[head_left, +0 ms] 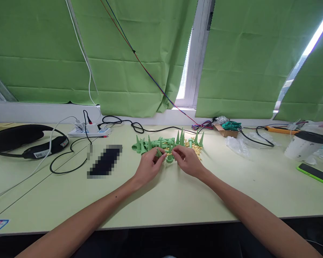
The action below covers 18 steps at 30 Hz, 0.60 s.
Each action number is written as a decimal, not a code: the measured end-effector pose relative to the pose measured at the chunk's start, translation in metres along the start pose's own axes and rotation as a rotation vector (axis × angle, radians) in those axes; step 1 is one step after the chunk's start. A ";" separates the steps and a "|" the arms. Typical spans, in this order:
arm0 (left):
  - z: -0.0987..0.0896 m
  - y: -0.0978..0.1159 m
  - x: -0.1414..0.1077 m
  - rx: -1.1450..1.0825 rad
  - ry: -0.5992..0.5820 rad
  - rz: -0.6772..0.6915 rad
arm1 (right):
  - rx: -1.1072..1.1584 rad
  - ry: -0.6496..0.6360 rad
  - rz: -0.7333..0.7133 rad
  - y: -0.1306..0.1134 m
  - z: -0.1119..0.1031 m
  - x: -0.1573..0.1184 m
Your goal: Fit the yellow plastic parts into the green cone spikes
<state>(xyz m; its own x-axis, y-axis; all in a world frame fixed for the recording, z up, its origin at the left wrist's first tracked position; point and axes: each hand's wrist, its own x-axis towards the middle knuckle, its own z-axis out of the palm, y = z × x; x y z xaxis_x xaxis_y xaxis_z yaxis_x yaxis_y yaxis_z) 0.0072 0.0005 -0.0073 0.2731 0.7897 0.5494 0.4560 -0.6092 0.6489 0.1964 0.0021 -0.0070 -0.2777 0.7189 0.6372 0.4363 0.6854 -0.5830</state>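
Observation:
Green cone-shaped pieces (164, 141) lie and stand in a cluster at the middle of the table. Small yellow pieces (198, 150) are heaped at the cluster's right side. My left hand (151, 163) is closed on a green cone (159, 152), its tip showing between the fingers. My right hand (187, 160) pinches a small yellow piece (169, 154), which spans the gap to my left fingertips. Just below that piece, a green cone with a round base (169, 160) stands between the hands.
Headphones (44, 152), a power strip (90, 132) and cables are on the left, beside a pixelated dark object (105, 162). Toward the right are a small cardboard box (226, 132), plastic bags (237, 146), a lidded cup (303, 147) and a green-edged phone (316, 175).

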 end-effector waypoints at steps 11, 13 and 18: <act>0.001 0.000 -0.001 -0.129 -0.051 -0.061 | 0.065 -0.079 -0.002 -0.001 0.002 -0.002; 0.001 -0.001 -0.001 -0.151 -0.056 -0.089 | 0.070 -0.084 0.008 -0.001 0.003 -0.002; 0.001 0.001 -0.001 -0.207 -0.083 -0.147 | 0.050 -0.094 0.025 0.000 0.004 -0.003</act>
<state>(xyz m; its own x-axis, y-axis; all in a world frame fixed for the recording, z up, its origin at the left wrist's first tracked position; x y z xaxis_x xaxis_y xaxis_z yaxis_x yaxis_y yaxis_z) 0.0085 -0.0007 -0.0079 0.2892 0.8687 0.4021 0.3148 -0.4830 0.8171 0.1938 0.0008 -0.0110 -0.3475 0.7423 0.5730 0.4018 0.6700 -0.6243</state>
